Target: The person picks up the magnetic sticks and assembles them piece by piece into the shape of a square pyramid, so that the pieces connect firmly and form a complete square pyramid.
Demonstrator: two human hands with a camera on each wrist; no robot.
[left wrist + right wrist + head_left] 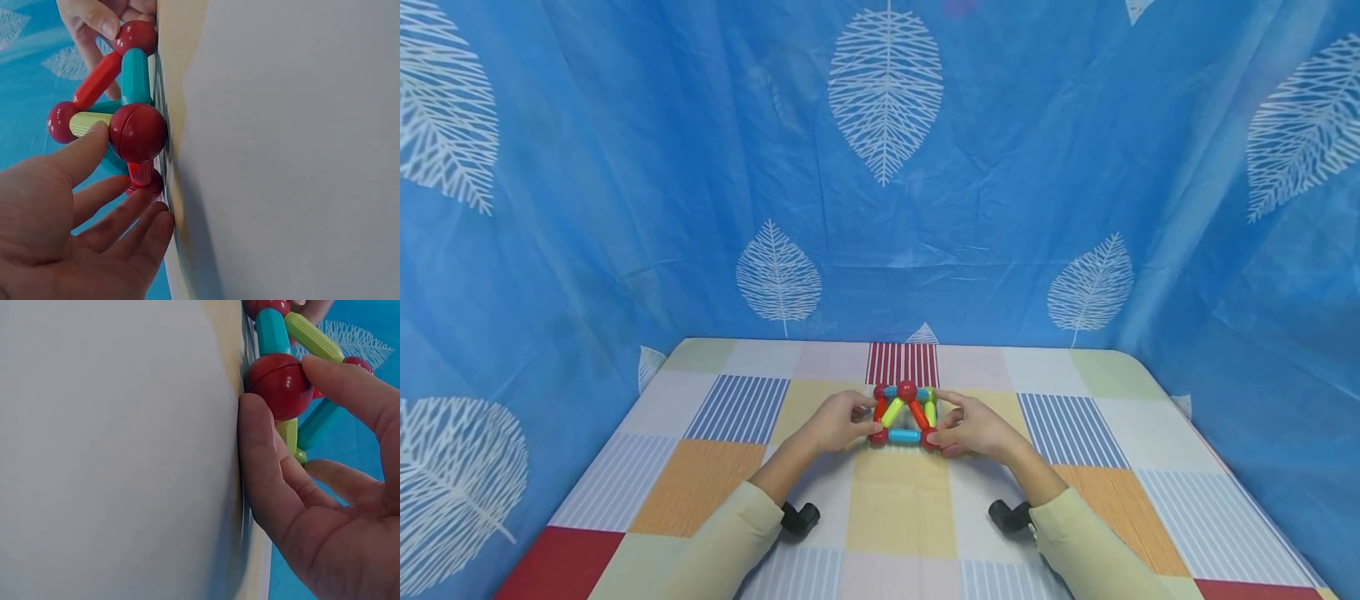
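A small frame of magnetic rods and balls (904, 436) stands on the table between my two hands. Its red, yellow-green and blue rods join red balls, with a raised red ball (907, 391) on top and a yellow-green ball at the back right. My left hand (835, 423) holds its left side; in the left wrist view the thumb lies on a yellow-green rod (84, 124) beside a red ball (138, 133), fingers at the ball behind. From the right, my right hand (977, 427) grips the front right ball (280, 386), thumb and a finger against it, another finger near the yellow-green ball (300, 455).
A patchwork-patterned cloth covers the table (902, 517). Blue curtain (1000, 167) with white leaf prints rises behind and at both sides. Black wrist-worn devices (800, 520) sit by both sleeves.
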